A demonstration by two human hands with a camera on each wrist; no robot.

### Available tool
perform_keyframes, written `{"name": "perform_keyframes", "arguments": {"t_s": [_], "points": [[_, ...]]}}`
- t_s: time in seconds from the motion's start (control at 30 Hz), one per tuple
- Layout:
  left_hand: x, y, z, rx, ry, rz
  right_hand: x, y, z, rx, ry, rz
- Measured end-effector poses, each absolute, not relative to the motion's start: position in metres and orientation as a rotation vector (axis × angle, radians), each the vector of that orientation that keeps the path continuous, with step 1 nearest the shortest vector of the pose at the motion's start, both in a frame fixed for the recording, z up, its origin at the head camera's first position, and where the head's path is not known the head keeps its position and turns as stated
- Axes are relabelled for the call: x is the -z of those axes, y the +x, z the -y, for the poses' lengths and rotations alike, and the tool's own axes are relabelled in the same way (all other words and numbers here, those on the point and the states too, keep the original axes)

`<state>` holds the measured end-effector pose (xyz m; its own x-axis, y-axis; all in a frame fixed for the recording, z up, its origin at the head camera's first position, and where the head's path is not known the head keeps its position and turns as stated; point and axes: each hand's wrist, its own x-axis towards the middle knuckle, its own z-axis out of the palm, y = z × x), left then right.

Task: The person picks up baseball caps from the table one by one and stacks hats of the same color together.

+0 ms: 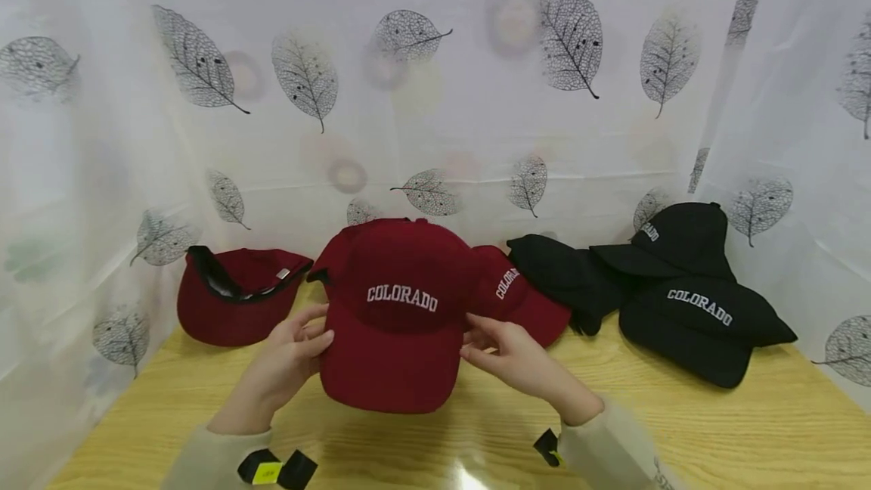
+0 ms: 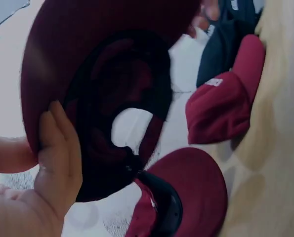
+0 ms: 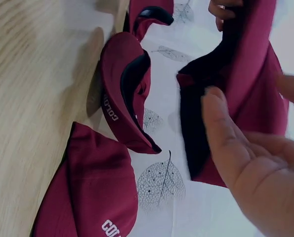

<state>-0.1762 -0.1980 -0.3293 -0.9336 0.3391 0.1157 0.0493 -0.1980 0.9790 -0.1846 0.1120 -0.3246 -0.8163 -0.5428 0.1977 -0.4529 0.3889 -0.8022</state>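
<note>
A red cap lettered COLORADO point(image 1: 401, 286) is held up, front and brim toward the head camera, between both hands. My left hand point(image 1: 286, 361) grips its left side near the brim; in the left wrist view the fingers point(image 2: 60, 153) lie against the brim's underside, and the cap's dark inner band and back opening point(image 2: 132, 126) show. On the opposite side my right hand point(image 1: 520, 365) pinches the cap's edge. From the right wrist, one finger point(image 3: 221, 116) lies on the black inner band and the thumb point(image 3: 291, 90) on the red outside.
An upturned red cap point(image 1: 238, 316) lies at the back left. Another red cap point(image 1: 333, 252) is partly hidden behind the held one, and a third point(image 1: 537, 312) rests beside it. Several black caps point(image 1: 701, 331) lie on the right of the wooden table point(image 1: 599, 429), before a leaf-patterned curtain point(image 1: 435, 119).
</note>
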Motion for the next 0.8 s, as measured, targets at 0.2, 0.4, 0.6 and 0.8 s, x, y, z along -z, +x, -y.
{"name": "perform_keyframes", "arguments": {"t_s": [0.2,0.4,0.6,0.8], "points": [[0.343,-0.172,0.225,-2.249,0.432,-1.808,0.33,-0.184,-0.107,1.285,-1.004,-2.517],[0.356,-0.166,0.248,-2.219,0.375,-1.789,0.331,-0.184,-0.108,1.245,-0.993,-2.528],[0.363,-0.167,0.261,-2.179,0.354,-1.805,0.33,-0.183,-0.11,1.225,-0.994,-2.539],[0.364,-0.168,0.266,-2.031,0.274,-1.934,0.33,-0.185,-0.112,1.224,-1.104,-2.549]]}}
